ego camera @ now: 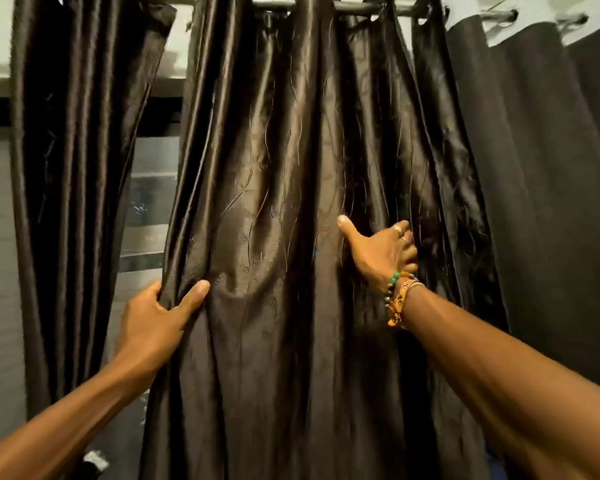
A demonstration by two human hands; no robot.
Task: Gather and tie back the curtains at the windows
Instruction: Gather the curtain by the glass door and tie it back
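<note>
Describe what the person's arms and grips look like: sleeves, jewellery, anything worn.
No sleeves in view: the left forearm and right forearm are bare. The right wrist carries stacked bracelets: a string of beads, some green, plus orange-yellow woven thread bands. Thin rings show on the fingers of the right grip. The left grip and its wrist wear nothing visible: no watch, rings or gloves.

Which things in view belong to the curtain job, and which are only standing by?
Job: middle curtain, left hand gripping its edge, right hand in its folds, left curtain, right curtain, rod.
Idle: window pane, wrist beads, small object bottom-left.
</note>
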